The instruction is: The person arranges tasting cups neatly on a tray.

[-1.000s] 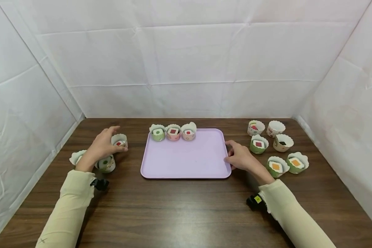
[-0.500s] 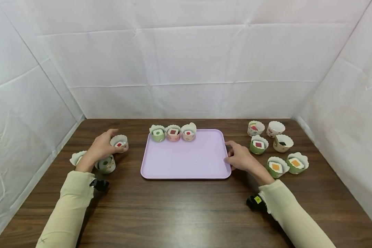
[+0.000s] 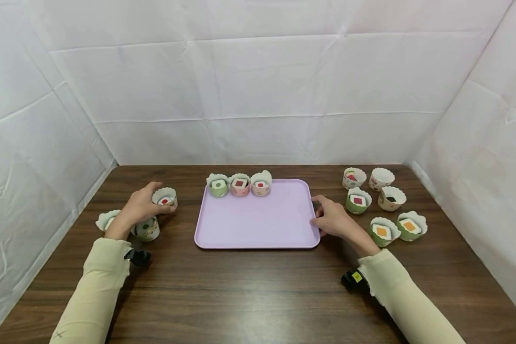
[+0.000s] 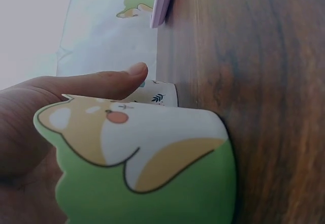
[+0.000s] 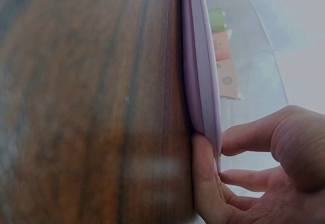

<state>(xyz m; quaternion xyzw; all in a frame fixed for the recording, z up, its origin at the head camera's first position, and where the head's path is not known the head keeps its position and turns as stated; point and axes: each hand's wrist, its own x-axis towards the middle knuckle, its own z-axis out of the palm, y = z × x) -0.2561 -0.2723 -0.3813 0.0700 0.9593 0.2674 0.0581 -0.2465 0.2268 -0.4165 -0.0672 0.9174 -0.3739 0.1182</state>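
In the head view my left hand holds a white scalloped paper baking cup between thumb and index finger. The cup stands on the table and has a white piece with a red centre inside. A green cup with a cartoon animal fills the left wrist view, close by the same hand. On the other side, my right hand pinches the right rim of a lilac tray, the thumb above it and a finger beneath. Three filled cups, one green and two pinkish, line the tray's back left edge.
To the right stand several more paper cups, such as a green one with an orange square and a white one. Another cup is partly behind the left wrist. White sheeting walls the table's back and sides.
My left index finger has come down onto the cup, narrowing the gap between finger and thumb. The right hand and the tray stay where they were.
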